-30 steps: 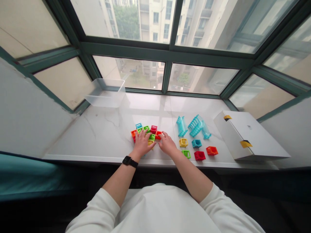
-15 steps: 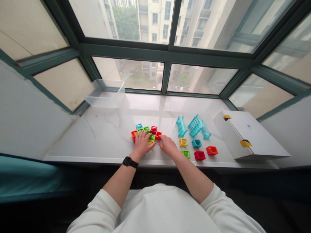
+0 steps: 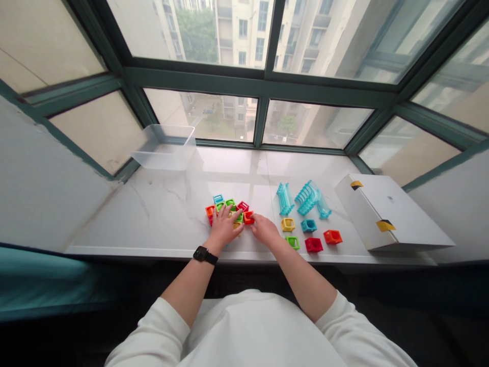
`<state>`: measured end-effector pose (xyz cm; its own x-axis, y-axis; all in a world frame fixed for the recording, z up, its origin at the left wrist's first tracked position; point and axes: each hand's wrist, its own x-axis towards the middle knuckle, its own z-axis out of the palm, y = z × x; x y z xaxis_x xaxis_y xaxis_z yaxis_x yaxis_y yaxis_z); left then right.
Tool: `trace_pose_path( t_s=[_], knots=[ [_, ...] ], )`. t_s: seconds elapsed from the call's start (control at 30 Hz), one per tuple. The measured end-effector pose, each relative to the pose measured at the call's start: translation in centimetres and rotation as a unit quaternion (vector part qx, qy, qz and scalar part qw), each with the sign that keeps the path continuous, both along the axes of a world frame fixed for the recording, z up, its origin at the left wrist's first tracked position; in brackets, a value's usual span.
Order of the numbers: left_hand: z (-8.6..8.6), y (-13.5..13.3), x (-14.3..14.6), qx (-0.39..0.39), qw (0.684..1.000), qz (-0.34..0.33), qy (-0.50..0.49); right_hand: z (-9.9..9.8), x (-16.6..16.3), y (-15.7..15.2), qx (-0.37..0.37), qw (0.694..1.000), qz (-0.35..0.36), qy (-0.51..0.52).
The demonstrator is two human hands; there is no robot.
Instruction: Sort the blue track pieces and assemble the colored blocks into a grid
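A cluster of small hollow cube blocks [image 3: 225, 206], coloured orange, blue, green, yellow and red, sits on the white marble sill [image 3: 168, 214]. My left hand [image 3: 223, 228] lies over the cluster's near side, fingers spread on the green and yellow blocks. My right hand [image 3: 263, 228] touches the cluster's right edge, with its fingertips pinching an orange-red block [image 3: 248, 217]. A pink-red block [image 3: 242, 206] leans tilted just behind it. A black watch [image 3: 205, 254] is on my left wrist.
Loose blocks lie to the right: yellow [image 3: 288, 224], teal [image 3: 308, 225], green [image 3: 293, 242], red [image 3: 314, 245], orange [image 3: 332, 236]. Pale blue ridged track pieces [image 3: 305, 199] lie behind them. A white box [image 3: 385, 214] sits far right, a clear plastic tub [image 3: 165, 147] at back left.
The pink-red block at the cluster's right has tipped and shifted toward me, and the orange-red block beside it moved with my right fingertips. My left hand stays on the cluster.
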<state>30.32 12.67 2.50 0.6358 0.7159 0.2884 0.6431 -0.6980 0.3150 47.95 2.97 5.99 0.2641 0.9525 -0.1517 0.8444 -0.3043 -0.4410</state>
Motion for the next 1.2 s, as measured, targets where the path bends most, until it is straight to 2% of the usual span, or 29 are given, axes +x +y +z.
trace_pose_path(
  t_s=[0.33,0.57,0.7,0.87,0.97,1.1,1.2],
  knots=[
    [-0.2,0.1,0.1,0.003,1.0,0.005,-0.007,0.0,0.1,-0.6,-0.016,0.999,-0.027,-0.024],
    [-0.2,0.2,0.1,-0.003,1.0,0.002,-0.006,0.6,0.3,-1.3,-0.017,0.999,-0.021,-0.029],
    [-0.1,0.1,0.1,-0.017,1.0,0.001,-0.008,1.5,0.1,-1.9,0.017,0.999,-0.026,-0.01],
    [0.1,0.3,-0.2,-0.022,1.0,-0.003,-0.018,2.9,0.1,-3.1,0.095,0.995,-0.032,0.021],
    [1.0,0.4,-0.7,-0.031,0.997,-0.015,-0.068,3.8,0.4,-4.0,0.148,0.987,-0.036,0.045],
    [3.2,-0.7,-1.7,-0.043,0.978,-0.025,-0.2,5.2,0.7,-5.2,0.217,0.97,-0.032,0.101],
    [4.8,-2.5,-2.3,-0.14,0.936,-0.029,-0.321,6.1,0.5,-6.2,0.276,0.95,-0.025,0.145]
  ],
)
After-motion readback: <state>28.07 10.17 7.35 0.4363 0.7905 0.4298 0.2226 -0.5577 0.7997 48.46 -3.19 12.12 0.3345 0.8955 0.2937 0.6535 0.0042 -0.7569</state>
